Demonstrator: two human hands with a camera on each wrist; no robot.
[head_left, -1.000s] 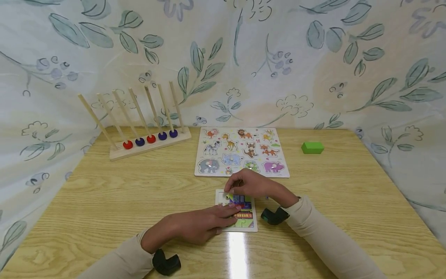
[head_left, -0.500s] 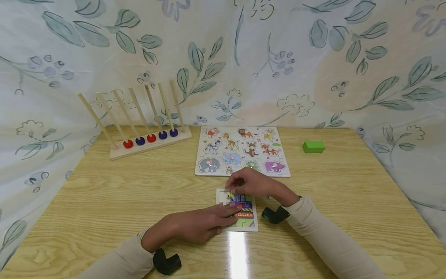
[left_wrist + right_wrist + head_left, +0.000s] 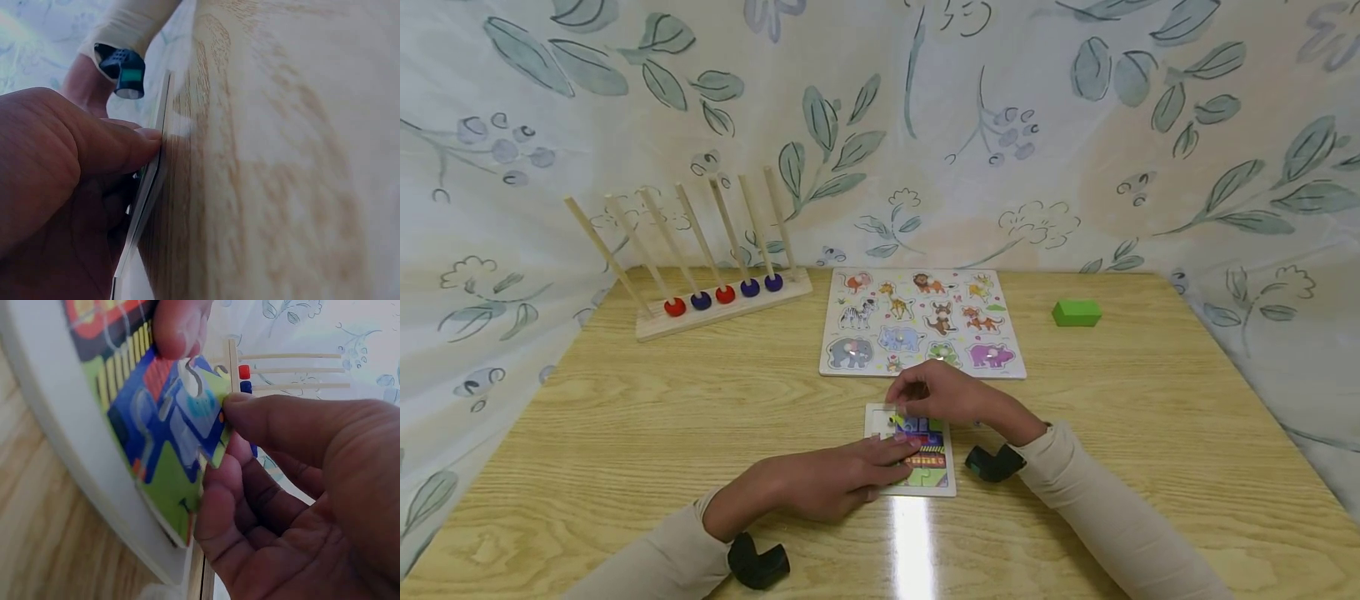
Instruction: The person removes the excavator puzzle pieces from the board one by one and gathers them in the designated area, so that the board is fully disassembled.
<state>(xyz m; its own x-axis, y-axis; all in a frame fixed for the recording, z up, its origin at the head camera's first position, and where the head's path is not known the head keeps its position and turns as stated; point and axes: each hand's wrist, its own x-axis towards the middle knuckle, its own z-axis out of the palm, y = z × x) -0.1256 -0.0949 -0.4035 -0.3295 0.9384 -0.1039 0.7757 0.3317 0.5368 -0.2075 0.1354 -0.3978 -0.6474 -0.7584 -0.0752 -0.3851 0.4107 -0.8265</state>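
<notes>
A small jigsaw puzzle in a white tray [image 3: 952, 477] lies on the table before me. My left hand [image 3: 823, 483] rests across its left side, fingers extended over the printed pieces. The left wrist view shows its thumb [image 3: 128, 147] right at the tray's edge. My right hand [image 3: 942, 392] is at the puzzle's far edge. Between thumb and fingers it pinches a blue and yellow-green puzzle piece [image 3: 209, 415], tilted up from the pieces around it. A left fingertip [image 3: 178, 340] presses close beside that piece. White tray bottom shows at the puzzle's far left corner.
Behind the puzzle lies an animal peg board [image 3: 917, 325]. At the back left stands a wooden peg rack [image 3: 726, 312] with tall rods and red and blue beads. A green block [image 3: 1077, 313] sits at the right. A patterned cloth [image 3: 925, 150] hangs along the table's back.
The pinched piece has tilted slightly over the puzzle's far left corner. Both hands keep almost the same places, and the head view has shifted a little.
</notes>
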